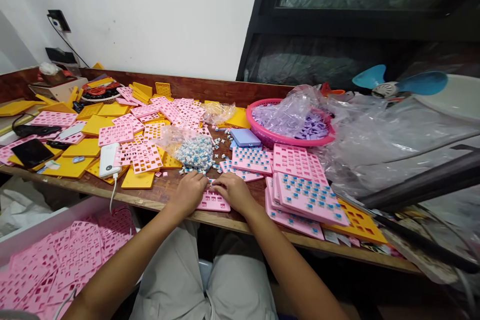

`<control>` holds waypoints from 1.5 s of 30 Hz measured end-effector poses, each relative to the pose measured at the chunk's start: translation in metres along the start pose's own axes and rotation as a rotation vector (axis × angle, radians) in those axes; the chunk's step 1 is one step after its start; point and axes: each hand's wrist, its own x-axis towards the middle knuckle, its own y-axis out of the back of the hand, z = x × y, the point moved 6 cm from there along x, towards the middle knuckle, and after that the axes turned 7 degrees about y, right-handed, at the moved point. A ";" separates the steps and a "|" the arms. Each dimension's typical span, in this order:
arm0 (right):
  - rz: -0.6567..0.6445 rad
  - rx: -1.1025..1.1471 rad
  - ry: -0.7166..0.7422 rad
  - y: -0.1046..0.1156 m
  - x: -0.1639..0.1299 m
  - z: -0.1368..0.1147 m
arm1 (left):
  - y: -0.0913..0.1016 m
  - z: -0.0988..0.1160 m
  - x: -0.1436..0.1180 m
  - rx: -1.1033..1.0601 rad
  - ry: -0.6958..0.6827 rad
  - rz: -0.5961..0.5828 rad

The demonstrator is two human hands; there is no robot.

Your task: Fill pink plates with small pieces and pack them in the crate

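Surface (232, 220), wooden, spans the view and carries heavy clutter. Clear plastic sheeting (390, 140) covers the area from 2 to 3 o'clock. Scattered pink and yellow grid plates (123, 130) occupy the 10 o'clock zone. Bin of pink plates (56, 260) sits below the surface edge at 8 o'clock. Stack of pink plates fitted with blue-and-white switches (307, 195) lies at 3 o'clock of the hands, just beside the right forearm. Pink basket (270, 135) holding purple pieces under plastic stands at 1 o'clock. Bag of loose blue-and-white switches (191, 150) rests at 12 o'clock, near the hands, with stray switches around it. White power bank (109, 159) with cable lies at 9 o'clock.

Small pink plate (213, 201) lies flat at the near edge of the surface, directly between the hands. Left hand (191, 191) rests on its left end, fingers curled down onto it. Right hand (234, 190) covers its right end, fingertips pressed to the plate's upper edge. Whether either hand pinches a switch cannot be told.
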 end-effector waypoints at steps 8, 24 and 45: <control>-0.005 0.041 -0.007 0.001 -0.001 -0.001 | 0.002 0.004 -0.003 0.037 -0.004 0.004; -0.379 -0.588 0.188 -0.009 -0.011 -0.064 | 0.007 0.020 -0.040 -0.010 -0.009 0.057; -0.404 0.147 -0.060 -0.004 0.042 -0.001 | 0.014 -0.030 -0.033 -0.506 0.167 0.158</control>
